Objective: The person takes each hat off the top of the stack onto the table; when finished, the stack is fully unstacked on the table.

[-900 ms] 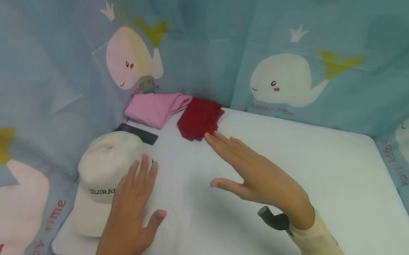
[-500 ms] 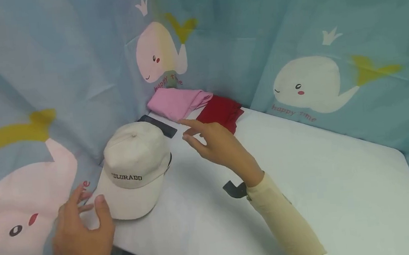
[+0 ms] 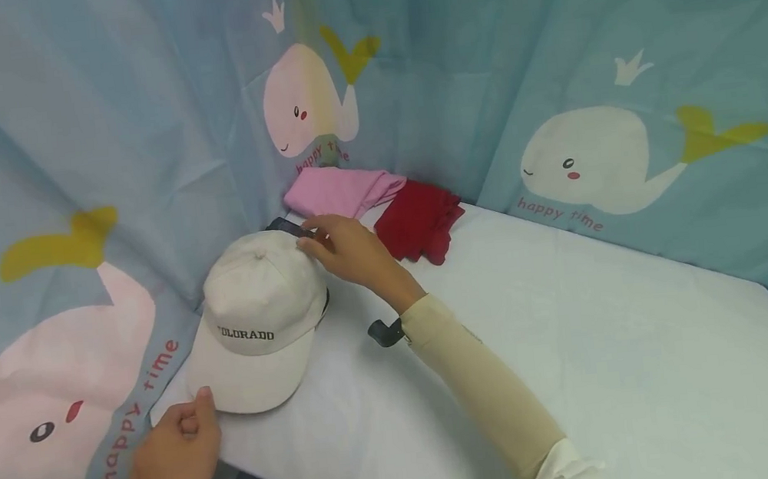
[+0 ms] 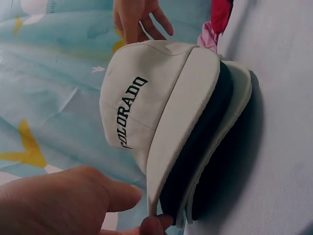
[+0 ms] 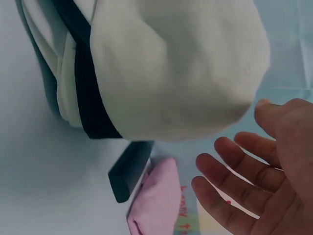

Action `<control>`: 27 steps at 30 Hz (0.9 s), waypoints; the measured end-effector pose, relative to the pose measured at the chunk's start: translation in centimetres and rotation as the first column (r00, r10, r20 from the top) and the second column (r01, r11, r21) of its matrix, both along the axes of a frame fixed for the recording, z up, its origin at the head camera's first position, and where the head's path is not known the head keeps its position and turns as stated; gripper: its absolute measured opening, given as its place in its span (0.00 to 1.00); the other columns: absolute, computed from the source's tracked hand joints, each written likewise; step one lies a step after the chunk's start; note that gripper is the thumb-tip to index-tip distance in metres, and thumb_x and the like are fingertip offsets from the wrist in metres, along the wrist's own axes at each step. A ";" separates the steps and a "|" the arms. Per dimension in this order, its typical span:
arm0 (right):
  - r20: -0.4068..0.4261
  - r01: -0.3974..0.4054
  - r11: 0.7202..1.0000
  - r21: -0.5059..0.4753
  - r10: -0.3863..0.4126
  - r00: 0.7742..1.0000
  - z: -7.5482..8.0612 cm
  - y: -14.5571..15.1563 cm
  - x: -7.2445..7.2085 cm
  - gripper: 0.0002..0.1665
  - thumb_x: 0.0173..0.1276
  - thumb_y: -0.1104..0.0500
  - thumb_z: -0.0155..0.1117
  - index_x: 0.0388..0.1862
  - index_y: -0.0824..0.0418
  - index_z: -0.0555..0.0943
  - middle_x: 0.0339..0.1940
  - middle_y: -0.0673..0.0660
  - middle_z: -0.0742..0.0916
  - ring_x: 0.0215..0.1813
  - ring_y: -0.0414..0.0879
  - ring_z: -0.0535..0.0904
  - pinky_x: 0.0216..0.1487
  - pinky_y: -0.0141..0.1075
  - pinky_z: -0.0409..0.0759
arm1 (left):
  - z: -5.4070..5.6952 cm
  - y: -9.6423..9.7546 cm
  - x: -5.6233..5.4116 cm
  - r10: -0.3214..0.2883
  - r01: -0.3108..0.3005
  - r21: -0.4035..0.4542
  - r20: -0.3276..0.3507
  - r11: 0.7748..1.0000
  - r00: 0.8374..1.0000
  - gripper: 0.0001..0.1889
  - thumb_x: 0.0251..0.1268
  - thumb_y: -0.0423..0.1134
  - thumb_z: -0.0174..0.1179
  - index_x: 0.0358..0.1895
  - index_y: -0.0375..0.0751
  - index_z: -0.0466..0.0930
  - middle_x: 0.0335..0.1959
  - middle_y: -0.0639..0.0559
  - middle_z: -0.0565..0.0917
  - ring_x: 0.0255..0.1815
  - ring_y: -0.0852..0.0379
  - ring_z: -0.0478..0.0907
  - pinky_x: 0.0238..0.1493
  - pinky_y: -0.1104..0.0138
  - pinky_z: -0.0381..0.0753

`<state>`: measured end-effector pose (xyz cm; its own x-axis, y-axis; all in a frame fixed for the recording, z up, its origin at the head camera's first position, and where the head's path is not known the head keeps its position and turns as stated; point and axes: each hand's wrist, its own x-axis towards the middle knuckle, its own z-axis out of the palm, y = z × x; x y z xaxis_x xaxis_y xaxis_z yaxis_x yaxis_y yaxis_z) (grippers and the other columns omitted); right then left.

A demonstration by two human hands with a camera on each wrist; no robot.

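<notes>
A cream baseball cap [image 3: 257, 290] lettered COLORADO sits at the table's left corner, brim toward me. Under its brim the left wrist view shows a navy layer and a second cream brim [image 4: 239, 81], like stacked caps. My left hand [image 3: 176, 460] is at the brim's front left corner, thumb on the upper side and fingertips [image 4: 152, 225] at the lower edge, pinching it. At the back of the crown, my right hand [image 3: 358, 253] hovers with loosely bent fingers; in the right wrist view its thumb tip [image 5: 262, 106] is right beside the crown.
Behind the cap lies a dark flat strip-like object [image 5: 129, 169]. A folded pink cloth [image 3: 341, 190] and a folded dark red cloth [image 3: 417, 221] lie in the back corner of the white table [image 3: 609, 341]. Blue whale-print curtains [image 3: 439, 95] hang along the back and left.
My left hand has gone from beside the crown round to the brim's corner, its fingers closing in. My right hand has moved left, from near the red cloth to behind the crown. The view has turned left.
</notes>
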<state>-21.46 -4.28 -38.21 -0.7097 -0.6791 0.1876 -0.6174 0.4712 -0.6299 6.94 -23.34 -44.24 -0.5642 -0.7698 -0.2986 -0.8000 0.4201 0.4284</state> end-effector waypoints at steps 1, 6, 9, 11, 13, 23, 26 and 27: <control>0.006 0.001 1.000 0.008 -0.001 1.000 0.0 -0.2 0.0 0.23 0.81 0.44 0.63 0.65 0.55 0.83 0.44 0.48 0.86 0.44 0.41 0.80 0.42 0.31 0.81 | 0.0 0.0 0.0 0.001 -0.001 0.001 -0.005 1.000 1.000 0.43 0.76 0.74 0.41 0.56 0.33 0.81 0.38 0.38 0.86 0.34 0.43 0.78 0.35 0.52 0.69; 0.001 0.000 1.000 0.018 0.000 1.000 -0.1 -0.8 -0.1 0.15 0.80 0.45 0.65 0.53 0.54 0.86 0.41 0.47 0.86 0.43 0.40 0.79 0.45 0.31 0.79 | 0.1 -0.1 -0.2 -0.005 0.008 0.047 -0.057 0.999 0.998 0.44 0.76 0.75 0.43 0.56 0.31 0.80 0.36 0.40 0.89 0.30 0.48 0.82 0.33 0.57 0.71; -0.028 0.000 1.000 -0.005 0.000 1.000 0.0 -1.1 0.0 0.11 0.79 0.48 0.66 0.50 0.53 0.86 0.39 0.46 0.86 0.42 0.40 0.79 0.44 0.30 0.79 | 0.1 -0.3 -0.2 0.007 0.005 0.102 -0.110 0.995 0.994 0.42 0.76 0.74 0.43 0.56 0.32 0.80 0.32 0.44 0.90 0.26 0.54 0.82 0.28 0.60 0.70; -0.049 0.008 1.000 -0.021 -0.009 0.999 0.1 -1.2 0.2 0.10 0.79 0.48 0.66 0.49 0.52 0.85 0.39 0.46 0.86 0.42 0.39 0.79 0.44 0.30 0.78 | 0.1 -0.3 -0.2 0.032 -0.011 0.139 -0.146 0.990 0.989 0.41 0.76 0.74 0.44 0.56 0.33 0.80 0.31 0.47 0.90 0.25 0.55 0.81 0.26 0.61 0.70; -0.066 0.023 0.999 -0.034 -0.025 0.997 0.2 -1.2 0.5 0.09 0.80 0.48 0.66 0.49 0.51 0.86 0.38 0.46 0.86 0.41 0.39 0.78 0.43 0.29 0.77 | 0.3 -0.3 0.0 0.064 -0.034 0.166 -0.182 0.986 0.981 0.39 0.76 0.73 0.46 0.54 0.35 0.81 0.28 0.49 0.89 0.25 0.55 0.80 0.25 0.61 0.69; -0.061 0.051 0.990 -0.130 -0.059 0.996 1.3 -0.9 0.4 0.06 0.79 0.50 0.66 0.47 0.50 0.85 0.38 0.44 0.86 0.41 0.39 0.79 0.40 0.28 0.79 | 1.8 0.2 -0.4 0.154 -0.091 0.206 -0.314 0.974 0.937 0.35 0.77 0.71 0.49 0.50 0.37 0.81 0.22 0.57 0.86 0.24 0.58 0.79 0.23 0.63 0.68; -0.047 0.055 0.984 -0.172 -0.064 0.997 2.0 -1.0 0.4 0.08 0.79 0.50 0.66 0.49 0.51 0.85 0.41 0.46 0.87 0.42 0.39 0.80 0.41 0.27 0.80 | 2.3 0.4 -0.6 0.161 -0.094 0.183 -0.393 0.979 0.905 0.31 0.78 0.67 0.52 0.47 0.38 0.81 0.20 0.61 0.84 0.22 0.62 0.80 0.21 0.65 0.68; -0.040 0.058 0.980 -0.189 -0.066 0.997 2.3 -0.9 0.4 0.09 0.80 0.49 0.65 0.50 0.51 0.85 0.42 0.46 0.88 0.42 0.39 0.81 0.41 0.27 0.80 | 2.5 0.4 -0.7 0.161 -0.091 0.182 -0.415 0.979 0.895 0.30 0.78 0.66 0.52 0.46 0.38 0.80 0.19 0.62 0.83 0.21 0.62 0.79 0.21 0.65 0.67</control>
